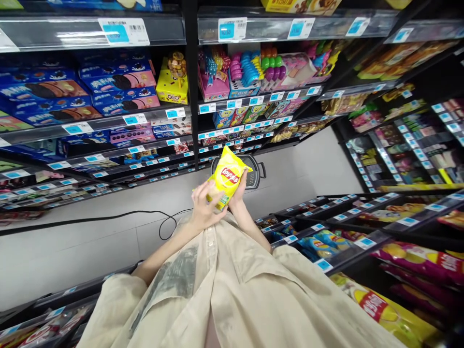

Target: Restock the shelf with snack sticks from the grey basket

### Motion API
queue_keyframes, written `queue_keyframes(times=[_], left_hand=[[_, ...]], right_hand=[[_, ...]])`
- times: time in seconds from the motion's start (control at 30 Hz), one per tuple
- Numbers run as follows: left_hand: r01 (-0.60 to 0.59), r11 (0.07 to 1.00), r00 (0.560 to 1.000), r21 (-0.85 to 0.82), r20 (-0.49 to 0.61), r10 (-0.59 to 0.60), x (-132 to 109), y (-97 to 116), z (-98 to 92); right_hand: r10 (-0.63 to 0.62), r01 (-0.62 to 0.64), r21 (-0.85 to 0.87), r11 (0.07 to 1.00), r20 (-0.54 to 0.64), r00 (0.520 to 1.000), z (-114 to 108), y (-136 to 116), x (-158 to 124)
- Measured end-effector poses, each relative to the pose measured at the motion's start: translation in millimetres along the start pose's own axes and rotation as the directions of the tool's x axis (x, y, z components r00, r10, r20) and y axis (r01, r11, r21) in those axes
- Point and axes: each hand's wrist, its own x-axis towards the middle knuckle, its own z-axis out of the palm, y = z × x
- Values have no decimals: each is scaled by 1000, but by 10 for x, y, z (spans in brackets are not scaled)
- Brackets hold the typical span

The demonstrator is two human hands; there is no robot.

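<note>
A small yellow Lay's chip bag [228,177] is held up in front of me, above the floor of a shop aisle. My left hand [203,205] grips the bag's lower left side with curled fingers. My right hand [239,193] holds its lower right edge, mostly hidden behind the bag. Both forearms rise out of my loose beige shirt [232,290]. Behind the bag, on the floor, stands a dark shopping basket [255,175], partly covered by it.
Shelves of blue biscuit boxes [72,92] run along the left. Candy toys [253,70] fill the shelf ahead. Snack bags [416,261] line the racks on the right, with a large yellow bag [387,309] nearest. A black cable [108,216] lies on the grey tiled floor.
</note>
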Motion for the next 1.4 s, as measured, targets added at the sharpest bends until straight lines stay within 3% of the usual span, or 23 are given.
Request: queue_keyframes(times=[0.07,0.13,0.33,0.53,1.4], left_hand=[[-2,999,990,37,-142,8,46,-18,7],[-28,998,986,51,-162,36,85,-23,-2],[45,996,999,76,21,-47,120,-19,-30],[87,994,991,60,94,-92,133,-19,-32],[130,991,979,34,151,-134,149,33,-50]], right_hand=[[-43,48,126,991,-44,998,57,-47,54],[-50,66,228,971,-74,996,71,-66,79],[-10,31,285,958,-74,997,-22,-26,72],[-27,51,290,956,-86,996,-49,-26,71],[6,39,296,954,-148,989,-114,1,55]])
